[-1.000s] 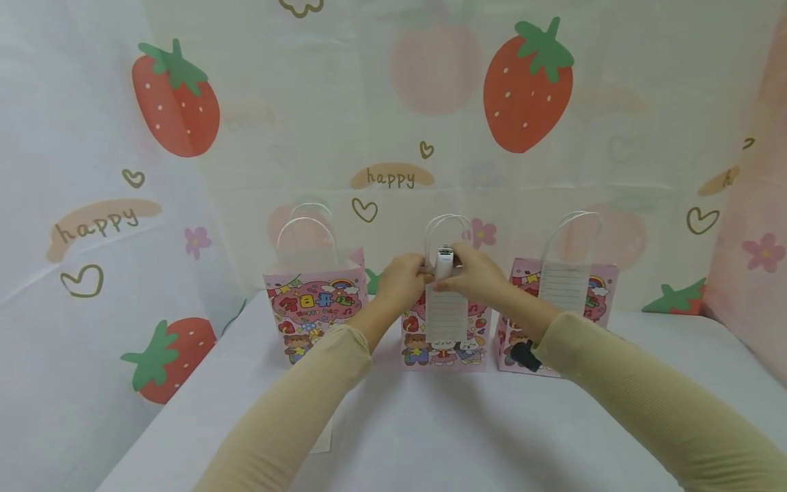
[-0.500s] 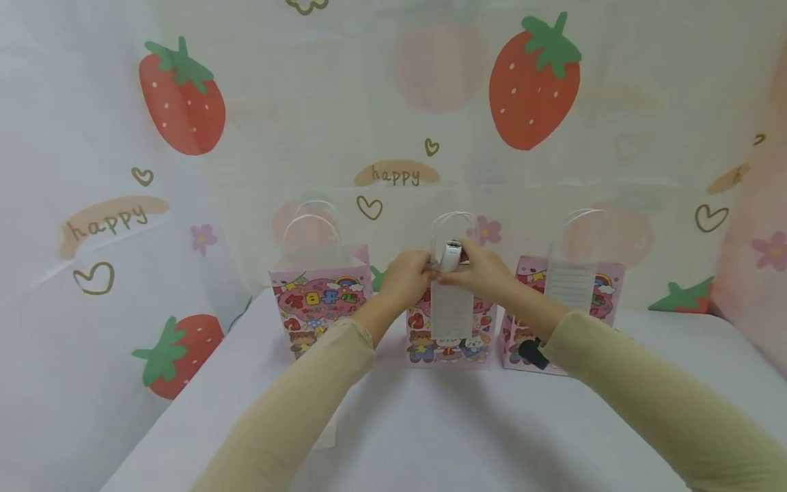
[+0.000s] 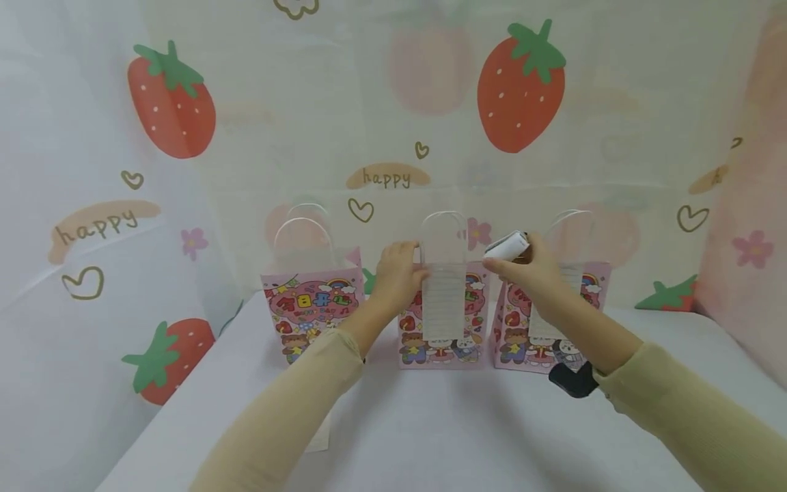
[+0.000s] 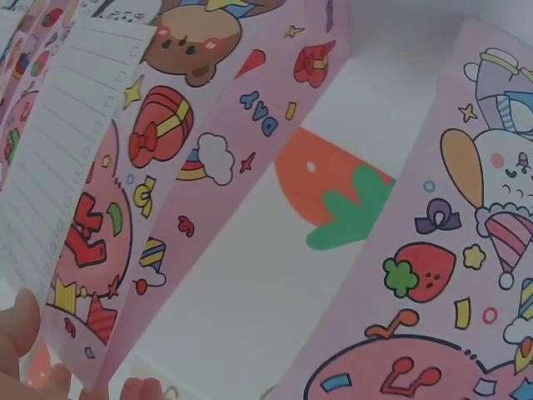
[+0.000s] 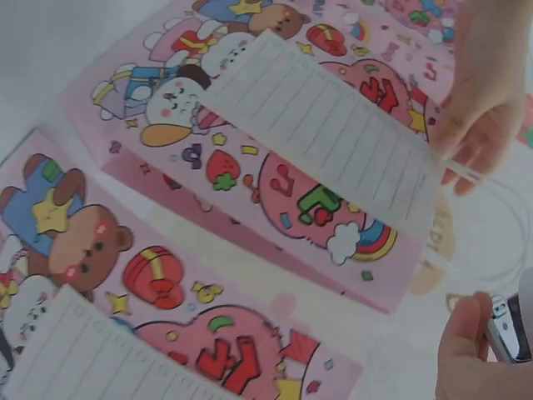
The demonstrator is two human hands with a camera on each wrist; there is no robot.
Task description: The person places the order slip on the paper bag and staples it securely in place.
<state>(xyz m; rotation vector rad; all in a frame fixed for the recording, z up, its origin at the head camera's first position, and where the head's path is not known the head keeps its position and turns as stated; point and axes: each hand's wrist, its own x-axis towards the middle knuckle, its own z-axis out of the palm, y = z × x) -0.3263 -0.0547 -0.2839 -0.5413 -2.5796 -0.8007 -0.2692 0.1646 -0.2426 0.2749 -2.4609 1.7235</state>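
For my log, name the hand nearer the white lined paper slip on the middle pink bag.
Left: left hand at upper left edge of the slip; right hand apart, to its right.

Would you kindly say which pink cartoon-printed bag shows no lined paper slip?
The leftmost pink cartoon-printed bag; the middle bag and right bag each have a white lined paper slip.
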